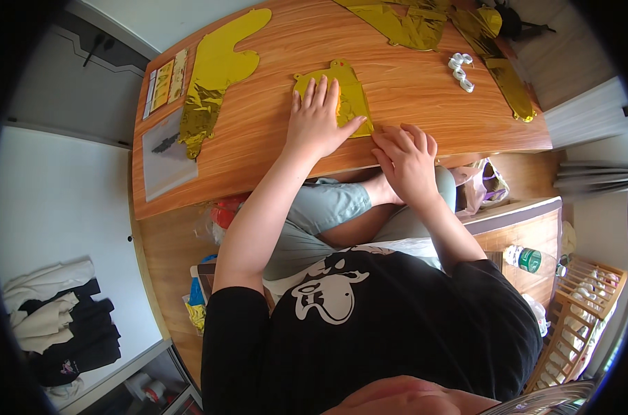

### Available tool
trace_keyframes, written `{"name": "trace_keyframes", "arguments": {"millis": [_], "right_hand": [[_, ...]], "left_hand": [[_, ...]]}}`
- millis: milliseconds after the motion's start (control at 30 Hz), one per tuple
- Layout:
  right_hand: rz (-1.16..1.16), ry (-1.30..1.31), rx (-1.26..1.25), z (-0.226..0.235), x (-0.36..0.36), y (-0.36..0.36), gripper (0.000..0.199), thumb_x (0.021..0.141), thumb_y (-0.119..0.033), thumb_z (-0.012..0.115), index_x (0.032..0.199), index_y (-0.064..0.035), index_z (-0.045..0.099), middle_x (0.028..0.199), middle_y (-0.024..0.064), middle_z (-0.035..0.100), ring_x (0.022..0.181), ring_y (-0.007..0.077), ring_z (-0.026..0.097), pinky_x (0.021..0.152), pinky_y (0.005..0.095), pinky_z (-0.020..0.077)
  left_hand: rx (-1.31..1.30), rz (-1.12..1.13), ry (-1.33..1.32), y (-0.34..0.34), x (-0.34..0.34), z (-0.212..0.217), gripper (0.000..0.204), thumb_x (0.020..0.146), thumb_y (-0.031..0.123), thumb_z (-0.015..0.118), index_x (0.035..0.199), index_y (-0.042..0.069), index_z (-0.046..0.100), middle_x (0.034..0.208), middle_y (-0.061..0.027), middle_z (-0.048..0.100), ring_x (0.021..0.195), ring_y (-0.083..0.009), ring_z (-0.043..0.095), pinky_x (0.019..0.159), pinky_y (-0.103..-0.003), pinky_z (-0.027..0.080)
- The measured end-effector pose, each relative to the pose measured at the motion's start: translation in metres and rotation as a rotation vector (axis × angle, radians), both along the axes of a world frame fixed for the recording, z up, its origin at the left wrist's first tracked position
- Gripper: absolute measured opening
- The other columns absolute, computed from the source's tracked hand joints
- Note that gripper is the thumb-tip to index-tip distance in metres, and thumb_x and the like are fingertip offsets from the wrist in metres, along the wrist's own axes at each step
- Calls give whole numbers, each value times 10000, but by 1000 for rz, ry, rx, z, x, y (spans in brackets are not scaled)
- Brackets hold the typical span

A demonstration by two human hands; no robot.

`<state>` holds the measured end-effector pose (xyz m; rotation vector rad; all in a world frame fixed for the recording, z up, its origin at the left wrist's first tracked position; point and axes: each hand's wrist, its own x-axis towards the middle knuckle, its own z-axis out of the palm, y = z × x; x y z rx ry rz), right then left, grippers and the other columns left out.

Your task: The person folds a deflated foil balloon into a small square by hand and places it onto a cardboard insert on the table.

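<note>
A wood-grain table [272, 124] is filling the upper part of the view, its near edge curving in front of the seated person. A long gold foil shape [220, 62] is lying on its left side, smooth at the far end and crinkling toward the near one, while crumpled gold foil [421, 24] is spreading along the far edge and a narrower foil strip [504, 79] is trailing down the right. A smaller, seemingly folded foil piece [355, 104] is lying near the middle of the near edge, with the left hand [317, 121] resting palm down across it, fingers slightly parted and thumb stretching right. The right hand [409, 155] is bending loosely at the piece's lower right corner; whether its fingertips are pinching the foil, I cannot tell. Flattening seems to be the step in hand, and it probably calls for a broad, even palm, sweeping from the middle outward while the other hand is steadying the corner lightly, since thin foil is likely creasing under sharp pressure. White ribbon rolls [459, 73] are sitting well apart on the right, and small tabs [298, 77] are sticking out from the piece's far side.
</note>
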<state>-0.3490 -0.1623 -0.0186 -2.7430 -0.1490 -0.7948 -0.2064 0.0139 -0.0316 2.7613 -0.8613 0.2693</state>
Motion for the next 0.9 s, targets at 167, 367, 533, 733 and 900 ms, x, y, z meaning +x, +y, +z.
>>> {"name": "trace_keyframes", "arguments": {"millis": [167,367,533,733,900], "right_hand": [[67,58,73,9,9,-19,282,891,-214,720,1168,-169,755,1241,12,686,1235,295,555,1071,460,366],[238,44,54,11,28,-31,347,892,-81,657,1225,-149,729,1296,15,675,1287,297,549,1092,468,371],[258,54,-97,6,15,-23,342,903,-120,634,1237,-131,705,1308,5,659,1312,255,527,1068,502,385],[240,134,-81,9,8,-17,376,960,-209,621,1323,-127,676,1403,-7,633,1259,239,535,1115,496,334],[253,115,-29,7,9,-23,363,961,-208,621,1305,-109,688,1377,-2,653,1186,243,547,1118,477,329]], "left_hand": [[69,23,25,-1,-1,5,984,932,747,512,1615,75,287,1679,-175,281,1564,-347,235,1270,-542,154],[42,7,-10,-1,0,2,982,932,740,511,1592,41,317,1651,-200,325,1554,-359,256,1257,-559,176],[89,32,29,-4,-2,9,943,953,699,520,1612,65,288,1677,-171,288,1561,-345,246,1271,-522,164],[26,28,169,5,12,8,850,1029,633,397,1630,53,240,1700,-171,228,1582,-342,178,1276,-517,106],[-431,-49,713,22,30,44,659,1078,400,467,1625,79,287,1688,-159,272,1567,-298,244,1264,-427,199]]}}
